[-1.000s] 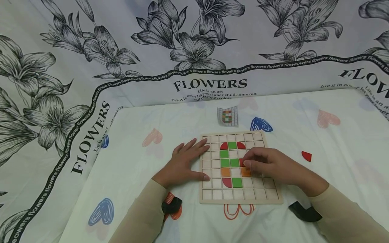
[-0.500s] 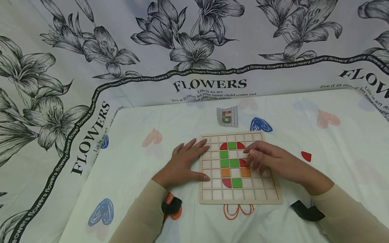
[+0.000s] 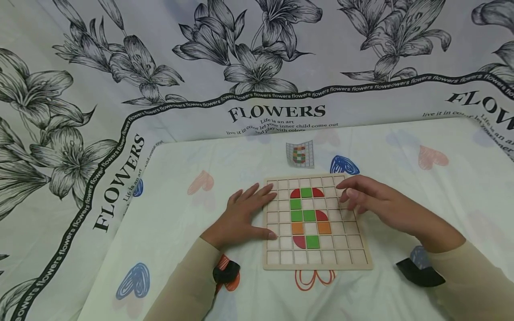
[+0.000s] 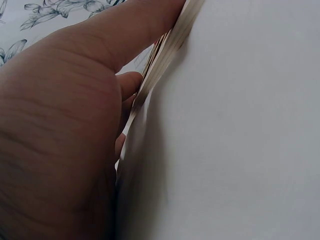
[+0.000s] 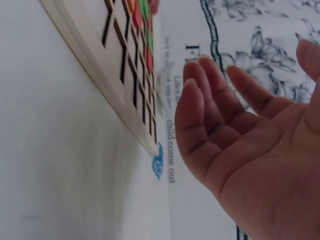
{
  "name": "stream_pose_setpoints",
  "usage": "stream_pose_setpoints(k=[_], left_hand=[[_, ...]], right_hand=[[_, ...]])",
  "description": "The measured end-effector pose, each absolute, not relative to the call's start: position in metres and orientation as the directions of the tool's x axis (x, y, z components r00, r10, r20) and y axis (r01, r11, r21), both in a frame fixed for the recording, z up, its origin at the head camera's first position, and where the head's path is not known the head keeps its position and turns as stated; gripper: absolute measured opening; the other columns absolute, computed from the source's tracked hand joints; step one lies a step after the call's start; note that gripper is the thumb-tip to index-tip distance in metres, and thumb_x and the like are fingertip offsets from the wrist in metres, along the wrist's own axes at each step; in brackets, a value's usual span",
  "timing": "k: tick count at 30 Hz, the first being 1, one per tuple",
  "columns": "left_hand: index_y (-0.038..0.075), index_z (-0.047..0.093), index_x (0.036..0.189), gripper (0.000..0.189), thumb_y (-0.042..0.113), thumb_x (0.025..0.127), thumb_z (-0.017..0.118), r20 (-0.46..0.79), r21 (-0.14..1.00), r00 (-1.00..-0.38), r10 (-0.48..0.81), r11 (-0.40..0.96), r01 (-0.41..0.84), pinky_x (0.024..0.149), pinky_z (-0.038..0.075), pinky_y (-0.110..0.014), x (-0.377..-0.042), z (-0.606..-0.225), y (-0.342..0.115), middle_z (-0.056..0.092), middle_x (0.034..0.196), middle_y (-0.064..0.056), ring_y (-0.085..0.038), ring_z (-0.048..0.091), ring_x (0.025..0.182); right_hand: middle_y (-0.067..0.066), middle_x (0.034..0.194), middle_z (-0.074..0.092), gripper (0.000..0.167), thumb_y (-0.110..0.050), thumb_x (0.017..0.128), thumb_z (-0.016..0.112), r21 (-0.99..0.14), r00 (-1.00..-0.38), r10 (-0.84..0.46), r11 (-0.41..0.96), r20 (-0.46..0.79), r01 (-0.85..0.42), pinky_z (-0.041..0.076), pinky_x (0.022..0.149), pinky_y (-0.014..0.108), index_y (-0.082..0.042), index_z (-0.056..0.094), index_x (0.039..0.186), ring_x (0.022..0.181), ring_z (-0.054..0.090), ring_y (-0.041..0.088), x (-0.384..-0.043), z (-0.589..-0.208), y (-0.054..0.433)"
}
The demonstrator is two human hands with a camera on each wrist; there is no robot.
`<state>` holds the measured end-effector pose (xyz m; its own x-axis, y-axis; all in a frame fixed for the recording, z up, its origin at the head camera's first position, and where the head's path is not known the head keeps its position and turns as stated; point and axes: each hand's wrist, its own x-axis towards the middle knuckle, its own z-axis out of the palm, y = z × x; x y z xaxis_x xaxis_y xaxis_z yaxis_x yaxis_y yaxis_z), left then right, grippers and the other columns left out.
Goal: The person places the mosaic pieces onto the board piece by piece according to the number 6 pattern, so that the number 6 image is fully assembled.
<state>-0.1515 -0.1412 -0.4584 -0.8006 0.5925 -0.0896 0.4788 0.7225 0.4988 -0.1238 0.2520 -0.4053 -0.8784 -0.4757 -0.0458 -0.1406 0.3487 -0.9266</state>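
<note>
A square wooden grid board (image 3: 317,267) lies flat on the cloth, with green squares (image 3: 309,216), orange squares (image 3: 324,228) and red quarter-round tiles (image 3: 321,215) in its cells. My left hand (image 3: 242,216) rests along the board's left edge, fingers spread and thumb on the rim. Over the board's right side hovers my right hand (image 3: 389,207), its fingers loosely bent and holding nothing. In the right wrist view that hand (image 5: 255,130) shows a bare palm beside the board's edge (image 5: 95,80).
Behind the board lies a small printed card (image 3: 300,154) showing a coloured grid pattern. The white cloth (image 3: 160,249) has printed hearts, and a flower-printed sheet (image 3: 261,53) rises at the back. Black bands (image 3: 226,272) hang at both wrists.
My right hand has let go of the red quarter-round tile on the board and moved right. It now covers the loose red piece seen earlier on the cloth. The left hand has stayed put.
</note>
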Motion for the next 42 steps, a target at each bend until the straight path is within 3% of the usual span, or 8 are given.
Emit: stream_pose_setpoints(k=[8,10,15,17,25,31,38,42], left_hand=[[0.037,0.036,0.172,0.104,0.075,0.085,0.080,-0.106,0.499,-0.804,0.585,0.731,0.466,0.127,-0.001,-0.049,-0.152,-0.459,-0.141,0.014,0.177,0.026,-0.007,-0.001,0.163],[0.038,0.036,0.172,0.105,0.075,0.084,0.080,-0.115,0.500,-0.806,0.581,0.735,0.458,0.127,-0.002,-0.049,-0.152,-0.458,-0.140,0.014,0.177,0.026,-0.006,-0.002,0.163],[0.036,0.037,0.172,0.104,0.073,0.084,0.081,-0.106,0.509,-0.805,0.583,0.727,0.460,0.127,0.000,-0.051,-0.152,-0.458,-0.141,0.016,0.177,0.024,-0.008,-0.001,0.164],[0.035,0.038,0.172,0.104,0.073,0.085,0.082,-0.096,0.512,-0.804,0.587,0.721,0.466,0.127,0.000,-0.052,-0.151,-0.458,-0.142,0.017,0.177,0.023,-0.009,0.000,0.164],[0.035,0.038,0.171,0.104,0.072,0.085,0.081,-0.096,0.517,-0.804,0.587,0.720,0.463,0.127,0.000,-0.051,-0.151,-0.457,-0.141,0.017,0.177,0.022,-0.008,0.000,0.164],[0.035,0.038,0.171,0.104,0.071,0.085,0.083,-0.096,0.515,-0.803,0.588,0.720,0.466,0.127,0.001,-0.052,-0.150,-0.457,-0.140,0.017,0.177,0.022,-0.009,0.000,0.164],[0.034,0.038,0.172,0.104,0.072,0.085,0.082,-0.092,0.516,-0.800,0.593,0.715,0.472,0.127,0.001,-0.053,-0.150,-0.456,-0.141,0.018,0.178,0.021,-0.010,0.001,0.164],[0.035,0.038,0.172,0.104,0.073,0.085,0.081,-0.087,0.506,-0.801,0.592,0.719,0.477,0.127,0.002,-0.053,-0.151,-0.458,-0.141,0.017,0.177,0.023,-0.010,0.001,0.164]], right_hand=[[0.013,0.129,0.067,0.035,-0.025,0.119,0.045,-0.881,-0.898,-0.437,0.440,-0.042,-0.173,0.057,0.088,0.032,-0.006,0.057,0.147,0.111,0.066,0.027,-0.128,-0.397,0.279],[0.013,0.131,0.065,0.037,-0.028,0.120,0.044,-0.874,-0.911,-0.406,0.466,-0.071,-0.139,0.058,0.082,0.037,-0.010,0.056,0.150,0.111,0.065,0.030,-0.129,-0.396,0.286],[0.014,0.133,0.064,0.037,-0.025,0.120,0.042,-0.866,-0.926,-0.374,0.480,-0.058,-0.139,0.058,0.082,0.033,-0.012,0.054,0.152,0.112,0.066,0.026,-0.133,-0.398,0.305],[0.015,0.132,0.065,0.036,-0.021,0.120,0.042,-0.865,-0.926,-0.377,0.472,-0.027,-0.168,0.056,0.088,0.026,-0.009,0.054,0.152,0.112,0.067,0.020,-0.135,-0.401,0.312],[0.015,0.131,0.066,0.038,-0.023,0.120,0.043,-0.853,-0.940,-0.329,0.512,-0.089,-0.099,0.055,0.087,0.024,-0.004,0.053,0.151,0.111,0.068,0.016,-0.143,-0.412,0.337],[0.014,0.134,0.066,0.044,-0.027,0.115,0.057,-0.809,-0.930,-0.310,0.588,-0.197,-0.024,0.056,0.085,0.027,-0.002,0.053,0.152,0.110,0.067,0.014,-0.146,-0.419,0.350],[0.014,0.124,0.065,0.048,-0.005,0.103,0.073,-0.831,-0.909,-0.368,0.554,-0.197,-0.044,0.057,0.081,0.025,0.006,0.056,0.147,0.103,0.067,0.016,-0.147,-0.430,0.364],[0.010,0.125,0.066,0.049,-0.008,0.098,0.080,-0.795,-0.911,-0.354,0.605,-0.212,-0.050,0.055,0.082,0.021,0.003,0.062,0.142,0.105,0.064,0.013,-0.147,-0.433,0.371]])
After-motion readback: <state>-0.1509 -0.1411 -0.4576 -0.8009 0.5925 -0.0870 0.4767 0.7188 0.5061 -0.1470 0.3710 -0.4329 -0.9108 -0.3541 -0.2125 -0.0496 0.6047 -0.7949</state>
